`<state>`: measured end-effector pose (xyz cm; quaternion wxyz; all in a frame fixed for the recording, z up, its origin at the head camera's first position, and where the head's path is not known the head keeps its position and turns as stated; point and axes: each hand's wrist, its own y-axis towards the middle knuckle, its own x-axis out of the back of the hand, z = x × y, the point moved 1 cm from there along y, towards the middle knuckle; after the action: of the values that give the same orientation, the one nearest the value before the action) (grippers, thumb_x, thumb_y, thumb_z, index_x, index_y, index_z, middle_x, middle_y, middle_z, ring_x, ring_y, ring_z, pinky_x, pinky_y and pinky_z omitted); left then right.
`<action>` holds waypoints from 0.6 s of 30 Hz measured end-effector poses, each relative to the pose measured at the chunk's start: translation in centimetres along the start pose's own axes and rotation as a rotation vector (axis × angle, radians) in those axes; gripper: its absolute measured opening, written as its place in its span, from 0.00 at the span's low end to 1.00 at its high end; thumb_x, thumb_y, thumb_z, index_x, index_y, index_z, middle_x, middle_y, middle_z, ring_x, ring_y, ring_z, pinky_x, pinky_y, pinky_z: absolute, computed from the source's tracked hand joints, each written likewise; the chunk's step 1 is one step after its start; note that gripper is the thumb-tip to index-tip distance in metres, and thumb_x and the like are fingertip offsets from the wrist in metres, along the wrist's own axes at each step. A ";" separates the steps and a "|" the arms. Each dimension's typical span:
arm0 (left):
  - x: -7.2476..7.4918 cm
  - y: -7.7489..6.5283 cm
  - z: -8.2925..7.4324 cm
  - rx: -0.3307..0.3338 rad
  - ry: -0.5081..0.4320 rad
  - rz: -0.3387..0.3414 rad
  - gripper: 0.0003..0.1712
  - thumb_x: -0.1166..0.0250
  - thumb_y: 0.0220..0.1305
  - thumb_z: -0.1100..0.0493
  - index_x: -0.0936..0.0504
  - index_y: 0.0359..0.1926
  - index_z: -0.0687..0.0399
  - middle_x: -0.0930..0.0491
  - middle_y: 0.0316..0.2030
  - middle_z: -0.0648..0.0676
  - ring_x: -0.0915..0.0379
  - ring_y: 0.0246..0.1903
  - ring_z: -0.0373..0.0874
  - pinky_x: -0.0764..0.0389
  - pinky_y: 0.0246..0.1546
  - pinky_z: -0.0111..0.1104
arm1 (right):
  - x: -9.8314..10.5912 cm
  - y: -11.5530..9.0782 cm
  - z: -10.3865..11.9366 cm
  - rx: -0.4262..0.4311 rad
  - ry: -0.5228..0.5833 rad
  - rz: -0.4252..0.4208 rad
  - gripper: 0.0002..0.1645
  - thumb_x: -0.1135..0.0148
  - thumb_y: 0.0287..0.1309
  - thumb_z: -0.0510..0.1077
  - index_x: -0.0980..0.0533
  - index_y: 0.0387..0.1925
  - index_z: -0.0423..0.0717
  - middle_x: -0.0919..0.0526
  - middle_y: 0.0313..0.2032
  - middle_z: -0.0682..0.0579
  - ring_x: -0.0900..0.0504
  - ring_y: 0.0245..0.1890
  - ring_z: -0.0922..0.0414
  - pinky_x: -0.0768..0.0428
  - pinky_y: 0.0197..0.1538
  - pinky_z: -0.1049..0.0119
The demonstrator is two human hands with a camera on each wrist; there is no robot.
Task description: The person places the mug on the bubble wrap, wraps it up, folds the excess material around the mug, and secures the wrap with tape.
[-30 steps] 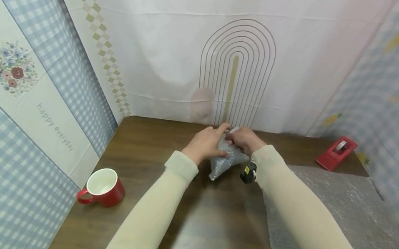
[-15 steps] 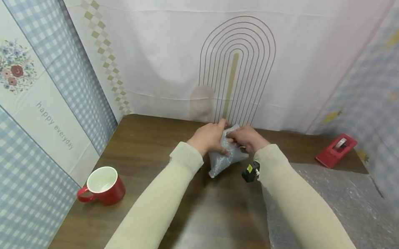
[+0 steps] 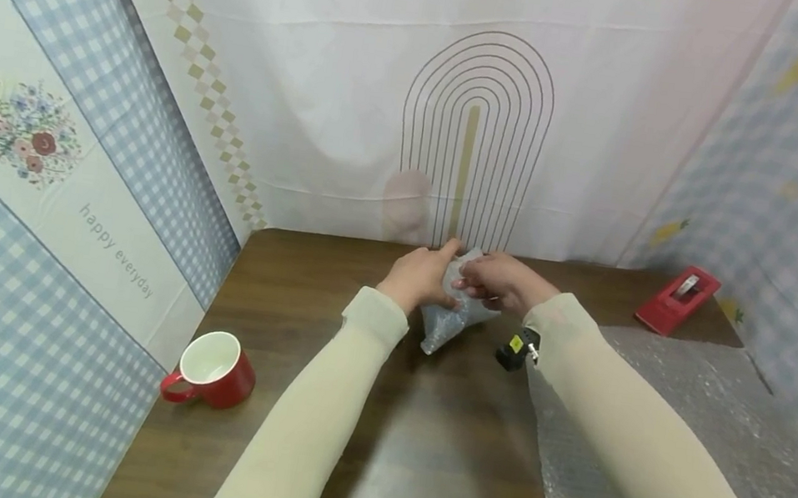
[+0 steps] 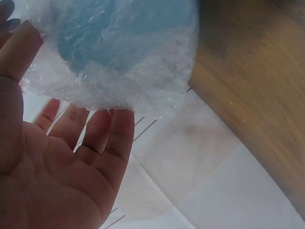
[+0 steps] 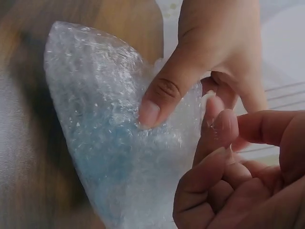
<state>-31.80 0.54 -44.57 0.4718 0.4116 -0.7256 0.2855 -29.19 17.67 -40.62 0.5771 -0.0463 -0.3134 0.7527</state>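
A bundle of bubble wrap [image 3: 446,323] stands near the table's back edge, and something blue shows through it in both wrist views. My left hand [image 3: 420,277] holds its left side, the thumb pressed on the near face and the fingers curled behind the wrap [image 4: 124,52]. Close against its upper right is my right hand [image 3: 504,281]. In the right wrist view this hand [image 5: 248,191] has curled fingers, with a thin clear strip [image 5: 230,151], looking like tape, pinched between thumb and fingertips. The exact shape of the blue thing is hidden by the wrap.
A red mug [image 3: 223,377], white inside, stands at the left of the wooden table [image 3: 307,313]. At the back right sits a red tape dispenser [image 3: 676,301]. A flat sheet of bubble wrap [image 3: 695,414] covers the right side, partly under the right forearm. Cloth hangs behind and at both sides.
My right hand has drawn slightly to the right, its wrist camera moving with it. The left hand has stayed on the bundle, with the hand shifted slightly. Mug, dispenser and flat sheet lie unmoved.
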 end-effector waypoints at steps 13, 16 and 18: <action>0.0 -0.2 0.7 0.006 0.005 -0.021 0.58 0.11 0.60 0.40 0.34 0.83 0.37 0.12 0.68 0.55 0.16 0.67 0.58 0.11 0.64 0.52 | -1.9 -1.9 -1.7 0.148 -0.032 -0.190 0.60 0.29 0.75 0.35 0.59 0.89 0.47 0.22 0.41 0.44 0.21 0.28 0.61 0.19 0.34 0.68; -0.2 -0.1 0.7 -0.008 0.003 -0.015 0.56 0.13 0.61 0.38 0.34 0.82 0.37 0.11 0.65 0.58 0.17 0.67 0.58 0.11 0.63 0.53 | -2.5 -1.9 -2.9 0.182 -0.022 -0.218 0.55 0.28 0.74 0.34 0.57 0.84 0.43 0.26 0.49 0.40 0.20 0.30 0.60 0.16 0.35 0.69; -0.3 -0.2 0.7 -0.014 -0.003 -0.008 0.55 0.13 0.62 0.37 0.34 0.82 0.38 0.11 0.65 0.59 0.17 0.67 0.59 0.11 0.64 0.53 | -2.7 -1.8 -3.8 0.185 -0.039 -0.226 0.51 0.28 0.75 0.35 0.55 0.80 0.40 0.25 0.49 0.40 0.20 0.32 0.60 0.13 0.38 0.68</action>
<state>-31.91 0.02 -45.14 0.4745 0.4116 -0.7268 0.2779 -25.15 17.03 -43.48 0.6538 0.0575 -0.2570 0.7094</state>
